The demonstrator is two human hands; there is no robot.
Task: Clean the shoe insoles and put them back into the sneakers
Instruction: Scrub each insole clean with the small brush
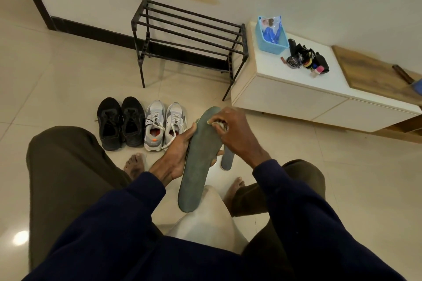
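A long grey-green insole [199, 162] is held up over my knees. My left hand [177, 151] grips its left edge from below, thumb on the rim. My right hand [233, 131] pinches a small whitish cloth [218, 124] and presses it on the insole near the toe end. A second insole [227, 159] lies on the floor, mostly hidden behind my right hand. A pair of grey-white sneakers [164, 125] stands on the floor just left of my hands, with a pair of black sneakers [121, 122] beside them.
A black metal shoe rack [189, 36] stands against the wall. To the right is a low white cabinet [290, 96] with a blue basket [270, 35] and shoe-care items [306, 59] on top. My bare feet rest on the tiled floor.
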